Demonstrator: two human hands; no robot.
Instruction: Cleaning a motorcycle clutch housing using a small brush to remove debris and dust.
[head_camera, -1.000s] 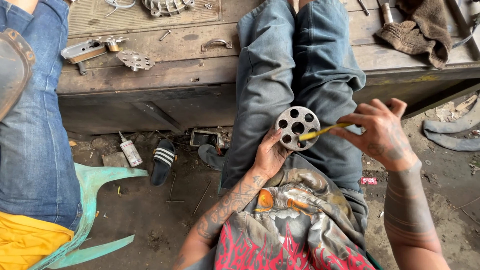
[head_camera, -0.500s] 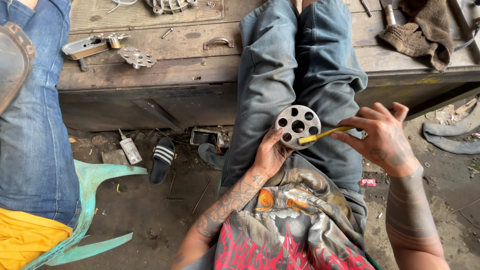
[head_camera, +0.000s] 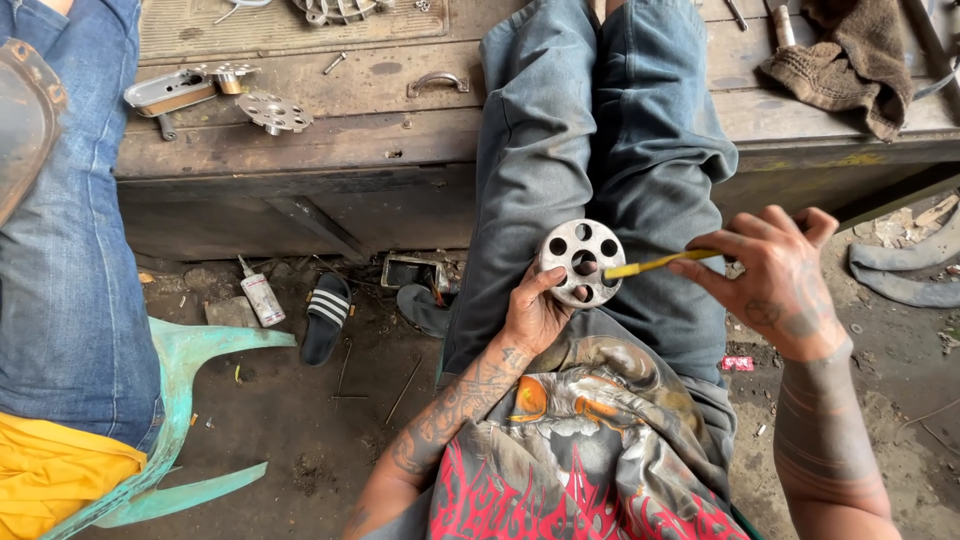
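left hand is closed around the lower edge of a round metal disc, thumb on the front rim, and holds it up above the lap, in front of the jeans. right hand pinches a thin yellow stick between thumb and fingers. its tip touches the disc at the right rim, near one of the holes.

the work looks to be in the middle: the stick is on one hole only, and i cannot tell which holes are already treated. the disc shows its flat face to the camera, so its axis points up toward the viewer. the stick lies almost level, long axis left to right, tip to the left. on the wooden bench beyond the knees lies a similar disc.
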